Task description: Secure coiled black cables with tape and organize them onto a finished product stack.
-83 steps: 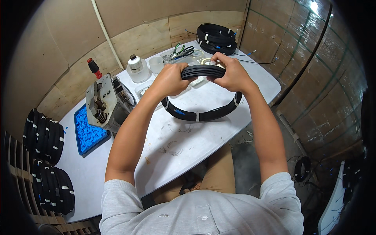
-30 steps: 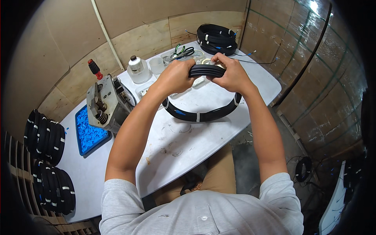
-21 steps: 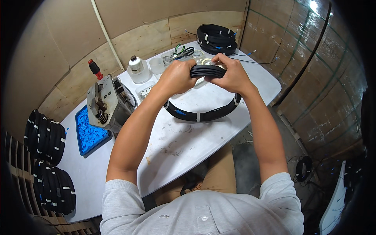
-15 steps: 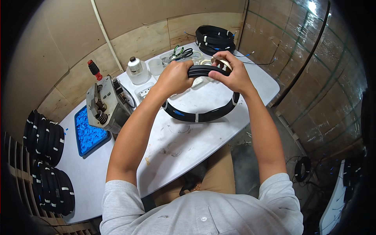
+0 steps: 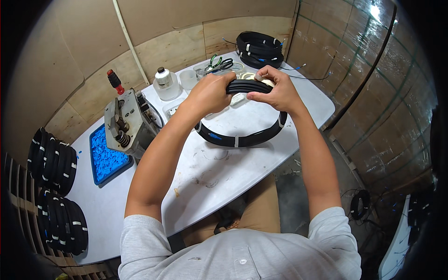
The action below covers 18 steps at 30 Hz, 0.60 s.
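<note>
A black cable coil (image 5: 237, 141) is raised off the table, its lower arc hanging toward me. White tape bands circle it, and a blue connector (image 5: 215, 136) shows on its lower left. My left hand (image 5: 212, 92) is closed around the far part of the coil. At the same far part, my right hand (image 5: 275, 89) is curled with its thumb beside the cable strands. A cream-white roll of tape (image 5: 268, 82) shows between its fingers, partly hidden by hand and coil.
A metal hand press (image 5: 128, 123) stands left, beside a tray of blue pieces (image 5: 125, 169). White bottle (image 5: 163, 78), clear cup (image 5: 188, 79) and black-handled scissors (image 5: 224, 65) lie behind my hands. More cable coils are stacked far right (image 5: 259, 49) and far left (image 5: 52, 161). Wrapped cartons (image 5: 373, 93) line the right.
My right fingers have shifted over the far part of the coil, and less of the tape roll shows. My left hand keeps its grip. The whole view has moved slightly.
</note>
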### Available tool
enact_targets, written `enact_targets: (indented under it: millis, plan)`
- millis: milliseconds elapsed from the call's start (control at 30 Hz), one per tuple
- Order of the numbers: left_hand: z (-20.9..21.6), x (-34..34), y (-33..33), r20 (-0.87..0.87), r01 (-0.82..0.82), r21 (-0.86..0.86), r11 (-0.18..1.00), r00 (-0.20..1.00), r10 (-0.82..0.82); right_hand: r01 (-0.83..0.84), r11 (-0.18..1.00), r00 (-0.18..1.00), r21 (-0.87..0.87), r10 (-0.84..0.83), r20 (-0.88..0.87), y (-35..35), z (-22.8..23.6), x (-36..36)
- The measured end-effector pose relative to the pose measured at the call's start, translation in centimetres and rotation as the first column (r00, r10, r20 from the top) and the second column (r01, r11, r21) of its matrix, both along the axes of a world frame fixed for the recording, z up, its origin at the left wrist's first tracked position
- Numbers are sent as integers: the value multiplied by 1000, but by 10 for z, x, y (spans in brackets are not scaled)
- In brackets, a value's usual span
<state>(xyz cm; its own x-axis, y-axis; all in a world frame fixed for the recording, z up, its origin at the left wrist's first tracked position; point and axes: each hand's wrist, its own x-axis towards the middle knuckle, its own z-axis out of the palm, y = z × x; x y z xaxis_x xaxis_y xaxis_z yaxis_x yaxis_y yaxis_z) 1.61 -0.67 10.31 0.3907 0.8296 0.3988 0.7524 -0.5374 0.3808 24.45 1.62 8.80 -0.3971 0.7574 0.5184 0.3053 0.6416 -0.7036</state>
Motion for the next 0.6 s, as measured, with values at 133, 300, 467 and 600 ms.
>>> enact_targets:
  millis: [133,300,467,600]
  plan:
    - [-8,-2,8,10,62,137,989,998,-64,35,996,999,82,-35,-3,2,-4,0]
    - [2,-1,0,18,55,-7,998,998,-55,33,998,999,56,-32,-22,-4,0,-3]
    - [12,2,-8,108,-22,-142,990,993,37,-29,993,988,119,46,-146,0,0,-1]
    - [-8,2,5,275,-28,-13,1000,961,30,19,992,998,128,-11,-64,2,16,2]
